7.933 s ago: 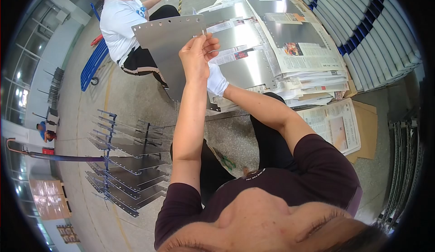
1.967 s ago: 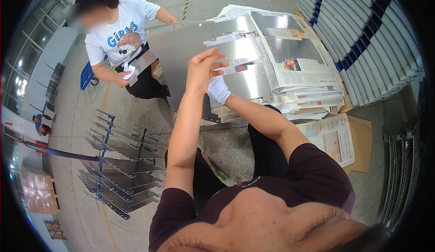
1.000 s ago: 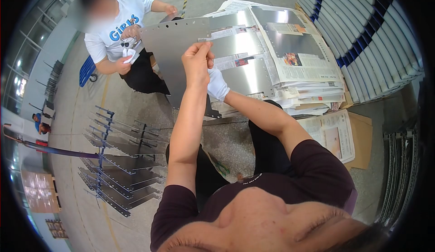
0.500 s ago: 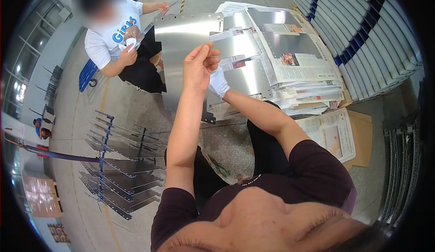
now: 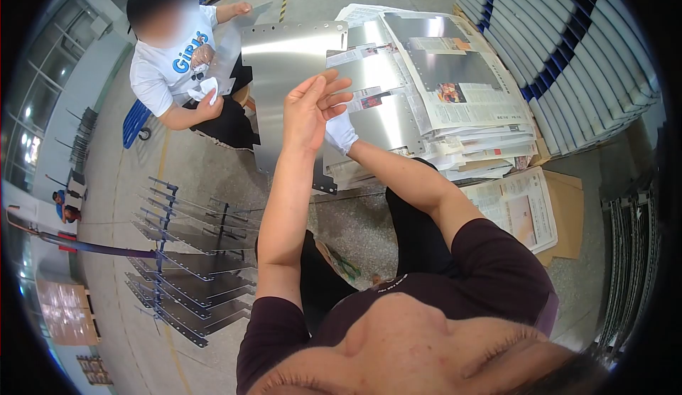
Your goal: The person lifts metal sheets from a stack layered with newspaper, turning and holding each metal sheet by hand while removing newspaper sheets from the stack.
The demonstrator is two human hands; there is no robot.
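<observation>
A large thin metal plate [image 5: 284, 75] with holes along its edges stands tilted before me. My right hand [image 5: 341, 132], in a white glove, is closed at the plate's right edge, its fingers partly hidden behind my left wrist. My bare left hand [image 5: 312, 109] is raised in front of the plate, thumb and forefinger pinched together and the other fingers loosely bent. Anything between those fingertips is too small to tell. Other metal sheets [image 5: 376, 75] lie on newspapers just right of my hands.
Beyond the plate sits a co-worker [image 5: 163, 75] holding a white cloth [image 5: 206, 91] and a sheet. A rack of perforated plates [image 5: 192, 274] stands at lower left. At right are stacked newspapers [image 5: 490, 114], cardboard [image 5: 565, 214] and tall pale panels [image 5: 604, 75]. Green-handled pliers [image 5: 347, 267] lie below.
The plate has turned to face me more squarely since a second ago. My left hand's outer fingers have spread slightly. The co-worker's sheet and cloth have shifted.
</observation>
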